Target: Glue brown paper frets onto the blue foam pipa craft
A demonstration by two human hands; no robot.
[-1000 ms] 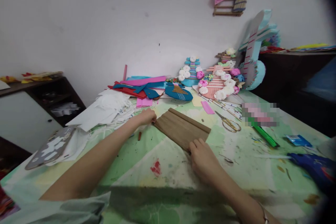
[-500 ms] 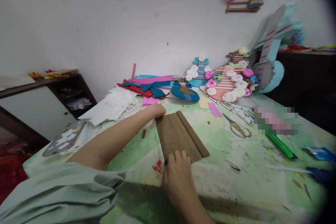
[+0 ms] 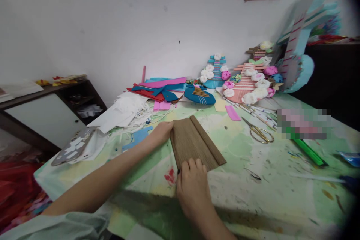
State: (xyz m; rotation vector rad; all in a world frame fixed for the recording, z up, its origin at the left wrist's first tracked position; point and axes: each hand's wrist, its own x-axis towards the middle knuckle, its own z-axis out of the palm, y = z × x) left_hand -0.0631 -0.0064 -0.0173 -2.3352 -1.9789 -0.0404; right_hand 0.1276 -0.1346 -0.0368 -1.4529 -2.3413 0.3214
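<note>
A folded sheet of brown crepe paper (image 3: 188,138) lies on the table, with a thicker folded band along its right side. At its far left corner, my left hand (image 3: 163,132) is closed on the edge; part of the fingers is hidden. My right hand (image 3: 194,182) grips the near left corner, its fingers curled over the top and the thumb at the left edge. Something small and dark shows beside that thumb, too small to name.
Gold-handled scissors (image 3: 260,132) and a green cutter-like tool (image 3: 311,152) lie to the right. White paper (image 3: 119,114) and blue paper pieces (image 3: 137,138) are on the left. Flower-decorated crafts (image 3: 250,86) stand at the back, near a blue felt shape (image 3: 199,97).
My left hand has come slightly nearer and left at the far corner, and its forearm has lowered, uncovering the blue paper pieces. My right hand stays at the near corner. The view has shifted slightly.
</note>
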